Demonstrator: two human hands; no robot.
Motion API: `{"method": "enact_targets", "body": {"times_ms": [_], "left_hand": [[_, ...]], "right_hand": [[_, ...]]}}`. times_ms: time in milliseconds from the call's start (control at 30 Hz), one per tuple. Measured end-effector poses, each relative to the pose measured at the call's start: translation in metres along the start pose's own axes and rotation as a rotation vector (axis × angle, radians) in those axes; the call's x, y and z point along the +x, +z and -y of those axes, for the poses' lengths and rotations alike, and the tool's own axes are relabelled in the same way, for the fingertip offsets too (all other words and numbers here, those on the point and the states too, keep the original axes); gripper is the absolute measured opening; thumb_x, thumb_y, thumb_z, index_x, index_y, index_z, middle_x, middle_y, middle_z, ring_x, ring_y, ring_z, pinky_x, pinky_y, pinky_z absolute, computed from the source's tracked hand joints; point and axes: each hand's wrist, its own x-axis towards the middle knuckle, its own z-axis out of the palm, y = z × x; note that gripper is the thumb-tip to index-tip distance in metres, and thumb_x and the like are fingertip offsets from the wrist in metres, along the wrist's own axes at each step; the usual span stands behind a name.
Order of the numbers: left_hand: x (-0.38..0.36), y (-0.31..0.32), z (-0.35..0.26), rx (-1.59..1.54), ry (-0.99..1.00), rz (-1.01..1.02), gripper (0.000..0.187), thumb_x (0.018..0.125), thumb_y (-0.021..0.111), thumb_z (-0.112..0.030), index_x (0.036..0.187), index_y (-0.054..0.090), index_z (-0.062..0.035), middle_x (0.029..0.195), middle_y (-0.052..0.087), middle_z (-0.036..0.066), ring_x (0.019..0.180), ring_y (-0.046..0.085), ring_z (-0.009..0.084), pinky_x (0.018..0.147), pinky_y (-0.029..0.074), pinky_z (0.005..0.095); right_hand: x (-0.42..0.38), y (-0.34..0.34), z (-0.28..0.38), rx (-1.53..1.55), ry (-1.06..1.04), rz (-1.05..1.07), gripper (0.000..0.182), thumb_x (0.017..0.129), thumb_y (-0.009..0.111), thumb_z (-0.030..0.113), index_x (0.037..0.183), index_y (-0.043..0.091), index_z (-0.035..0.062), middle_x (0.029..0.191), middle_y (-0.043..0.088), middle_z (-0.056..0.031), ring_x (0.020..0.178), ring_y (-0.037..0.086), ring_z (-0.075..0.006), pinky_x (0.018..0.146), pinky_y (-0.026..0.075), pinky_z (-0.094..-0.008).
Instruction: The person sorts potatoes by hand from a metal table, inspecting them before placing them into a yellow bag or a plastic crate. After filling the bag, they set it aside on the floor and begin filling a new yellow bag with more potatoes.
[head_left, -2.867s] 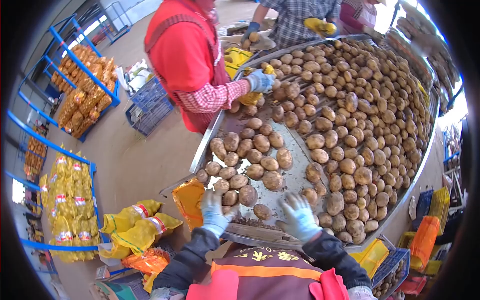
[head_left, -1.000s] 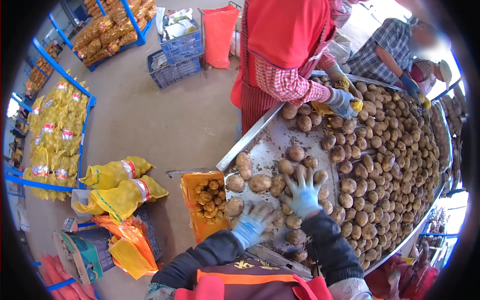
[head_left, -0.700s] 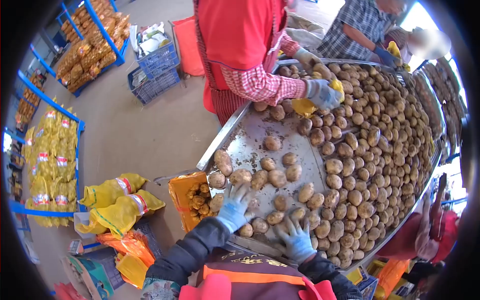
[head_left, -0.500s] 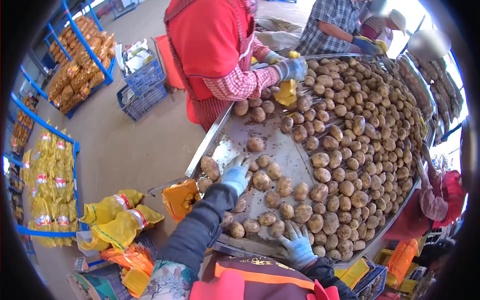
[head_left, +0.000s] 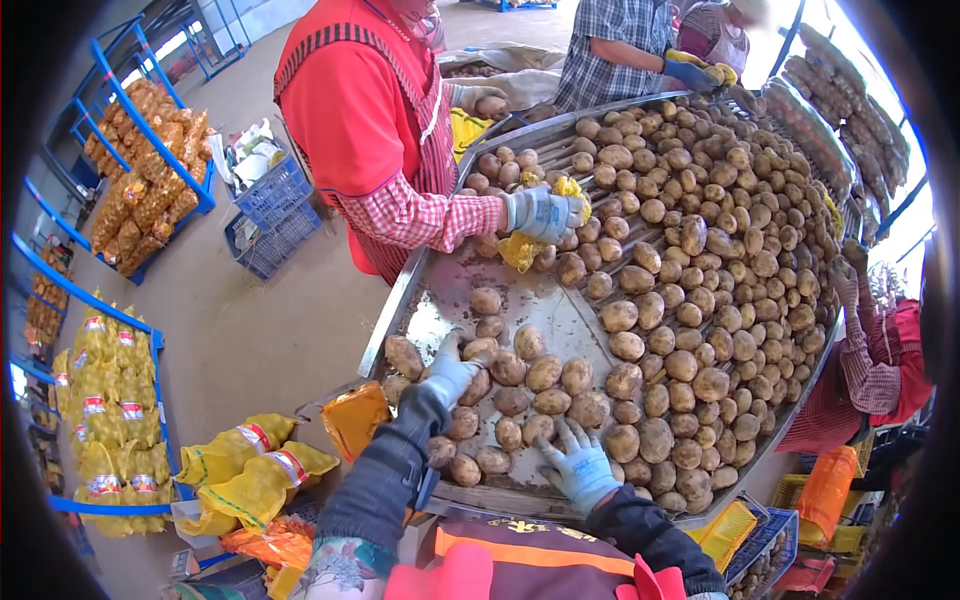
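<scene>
My left hand (head_left: 451,374), in a light blue and grey glove, is among the loose potatoes (head_left: 508,369) on the left part of the metal sorting table (head_left: 440,300). Its fingers are apart and touch potatoes beside them; part of the hand is turned from view. At the table's near edge, my right hand (head_left: 582,468), gloved alike, lies with fingers spread against the potatoes, holding nothing. A large pile of potatoes (head_left: 700,300) covers the table's right side. One bigger potato (head_left: 403,356) sits by the left rim.
Across the table, a co-worker's gloved hand (head_left: 543,213) grips yellow netting (head_left: 520,250). Other people stand at the far and right edges. An orange bag (head_left: 355,418) hangs at the near left corner. Filled yellow net bags (head_left: 262,483) and blue crates (head_left: 272,215) stand on the left floor.
My left hand has drawn back toward me, and several potatoes have shifted nearer my right hand. The co-worker's netting hand has moved nearer, while their other hand now holds a potato. The view has shifted slightly.
</scene>
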Motion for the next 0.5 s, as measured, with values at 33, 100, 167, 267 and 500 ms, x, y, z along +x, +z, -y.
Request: {"method": "enact_targets", "body": {"times_ms": [33, 100, 167, 267, 500], "left_hand": [[-0.02, -0.005, -0.024, -0.399, -0.172, 0.08, 0.036, 0.087, 0.068, -0.028, 0.111, 0.054, -0.0045, 0.1, 0.058, 0.007, 0.085, 0.058, 0.0167, 0.076, 0.05, 0.0322], [-0.035, -0.01, -0.009, -0.95, -0.117, 0.396, 0.045, 0.093, 0.054, -0.046, 0.115, 0.056, -0.0067, 0.092, 0.063, 0.009, 0.079, 0.063, 0.0207, 0.07, 0.054, 0.0293], [-0.056, -0.009, -0.012, -1.342, -0.448, 0.45, 0.049, 0.095, 0.046, -0.05, 0.114, 0.057, -0.0067, 0.096, 0.065, 0.012, 0.079, 0.066, 0.0248, 0.067, 0.057, 0.0338], [-0.08, -0.001, -0.028, -1.36, -0.438, 0.399, 0.05, 0.096, 0.042, -0.05, 0.112, 0.059, -0.006, 0.096, 0.067, 0.014, 0.075, 0.067, 0.0269, 0.062, 0.058, 0.0355], [-0.112, 0.019, -0.058, -1.026, -0.499, 0.385, 0.063, 0.093, 0.036, -0.062, 0.124, 0.051, -0.009, 0.104, 0.064, 0.007, 0.086, 0.064, 0.0177, 0.066, 0.055, 0.0322]], "right_hand": [[0.008, 0.004, -0.002, 0.007, -0.006, 0.0, 0.06, 0.078, 0.067, 0.038, 0.134, 0.046, 0.0298, 0.138, 0.041, -0.0199, 0.128, 0.038, -0.037, 0.1, 0.034, -0.0558], [0.027, 0.006, -0.002, -0.022, 0.01, -0.053, 0.061, 0.078, 0.067, 0.038, 0.135, 0.046, 0.0289, 0.136, 0.042, -0.0203, 0.126, 0.04, -0.0372, 0.099, 0.036, -0.0558], [0.044, -0.001, -0.001, -0.003, -0.002, -0.063, 0.062, 0.079, 0.066, 0.037, 0.136, 0.044, 0.024, 0.134, 0.044, -0.0209, 0.123, 0.042, -0.0378, 0.098, 0.038, -0.0527], [0.065, -0.011, -0.005, 0.264, 0.07, 0.024, 0.058, 0.082, 0.066, 0.027, 0.135, 0.044, 0.0133, 0.132, 0.045, -0.0191, 0.122, 0.045, -0.0368, 0.098, 0.041, -0.0428], [0.071, -0.064, 0.039, 0.806, 0.009, -0.321, 0.064, 0.082, 0.069, 0.024, 0.135, 0.041, 0.0028, 0.122, 0.051, -0.0185, 0.112, 0.053, -0.0339, 0.094, 0.045, -0.0368]]}}
